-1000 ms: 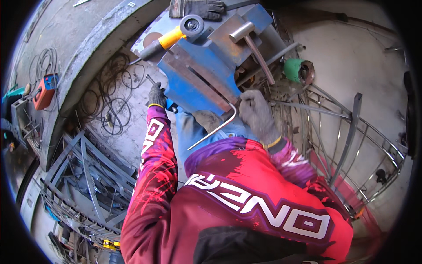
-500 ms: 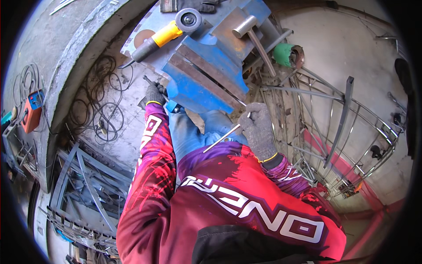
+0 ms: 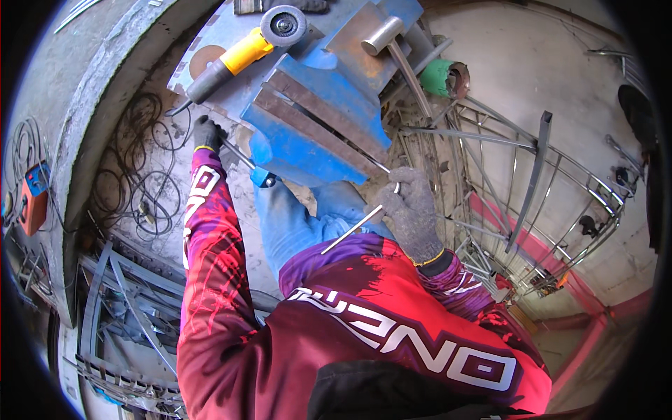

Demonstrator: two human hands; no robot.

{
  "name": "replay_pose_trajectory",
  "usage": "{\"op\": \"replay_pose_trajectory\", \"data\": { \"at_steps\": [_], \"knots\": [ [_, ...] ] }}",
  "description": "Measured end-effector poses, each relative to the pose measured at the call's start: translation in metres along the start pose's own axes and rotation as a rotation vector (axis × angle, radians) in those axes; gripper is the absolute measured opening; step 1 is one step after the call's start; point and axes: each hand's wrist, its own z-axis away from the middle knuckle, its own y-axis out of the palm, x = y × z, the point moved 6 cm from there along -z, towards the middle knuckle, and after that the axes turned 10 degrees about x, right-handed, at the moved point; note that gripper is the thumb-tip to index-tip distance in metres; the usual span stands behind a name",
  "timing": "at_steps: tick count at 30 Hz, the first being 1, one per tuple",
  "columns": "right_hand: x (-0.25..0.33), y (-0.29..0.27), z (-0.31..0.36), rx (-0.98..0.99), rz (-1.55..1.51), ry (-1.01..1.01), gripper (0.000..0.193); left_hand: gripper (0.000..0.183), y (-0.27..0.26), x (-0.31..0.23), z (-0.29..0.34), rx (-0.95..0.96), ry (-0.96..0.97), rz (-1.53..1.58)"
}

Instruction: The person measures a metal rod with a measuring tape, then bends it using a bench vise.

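Observation:
A large blue bench vise (image 3: 308,150) stands in front of me, its two brown jaws close together with a narrow gap. My left hand (image 3: 207,133), in a dark glove, is closed round the end of the vise handle (image 3: 238,152), a bar running to the blue screw head. My right hand (image 3: 411,213), in a grey knit glove, is closed on a thin metal rod (image 3: 352,229) by the right end of the jaws. One length of rod sticks out toward my waist; another thin piece reaches from the jaws to my fingers. Whether they join is hidden by the glove.
On the bench lie a yellow angle grinder (image 3: 245,52) and a hammer (image 3: 402,59), which rests across the vise. A green pipe piece (image 3: 441,77) and a shiny metal frame (image 3: 546,189) are to the right. Cables (image 3: 143,175) lie coiled on the floor at left.
My left hand has moved outward to the left, and the vise handle now shows slanting from the screw head to it. The right hand stays by the jaws. The view has shifted slightly.

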Motion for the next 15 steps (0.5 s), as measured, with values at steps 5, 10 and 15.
{"op": "replay_pose_trajectory", "data": {
  "at_steps": [5, 10, 15],
  "knots": [
    [0.004, 0.002, -0.001, 0.044, 0.050, 0.007, 0.028, 0.048, -0.001, 0.031, -0.003, 0.071, -0.034, -0.321],
    [0.009, 0.007, -0.006, 0.050, 0.121, 0.006, 0.026, 0.050, 0.020, 0.115, -0.002, 0.498, 0.183, -0.657],
    [0.007, 0.013, -0.005, 0.096, 0.002, 0.032, 0.024, 0.052, 0.058, 0.206, 0.070, 0.602, -0.105, -0.336]
  ]
}}
